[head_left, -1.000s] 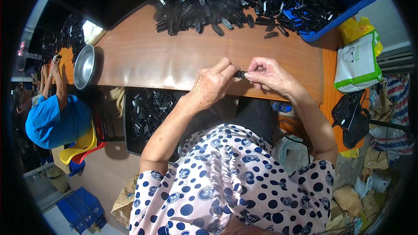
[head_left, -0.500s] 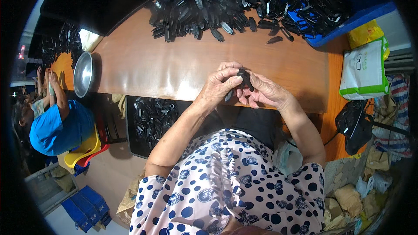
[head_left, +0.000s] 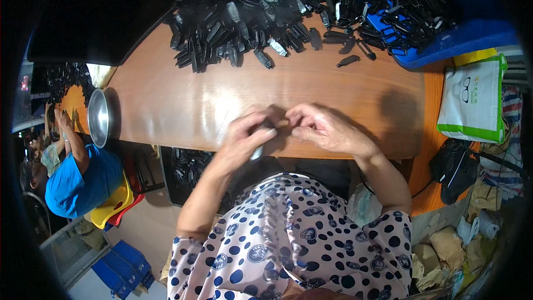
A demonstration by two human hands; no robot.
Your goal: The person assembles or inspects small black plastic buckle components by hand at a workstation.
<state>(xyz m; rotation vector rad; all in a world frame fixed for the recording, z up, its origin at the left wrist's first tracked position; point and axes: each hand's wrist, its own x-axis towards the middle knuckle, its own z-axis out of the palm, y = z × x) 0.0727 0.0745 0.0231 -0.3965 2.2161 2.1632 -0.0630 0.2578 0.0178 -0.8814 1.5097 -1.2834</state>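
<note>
- The left hand [head_left: 244,134], over the near edge of the worktop [head_left: 172,100], curls its fingers around a small, pale, smooth piece [head_left: 256,153] that juts out below; blur hides the rest.
- The right hand [head_left: 328,132] faces it, fingertips drawn together; I cannot tell whether they grip anything.
- Below the worktop's near edge, at the left, a black tray [head_left: 170,191] holds loose black pieces.
- The worktop has smooth, shiny, brown wood grain.
- At its left end sits a round, shallow bowl [head_left: 99,118] of shiny metal.
- A white bag [head_left: 469,100] with green edging stands at the right.
- Farther off, slim, longish black pieces [head_left: 222,33] lie heaped, blue ones [head_left: 383,25] among them, beside a blue plastic bin [head_left: 466,39].
</note>
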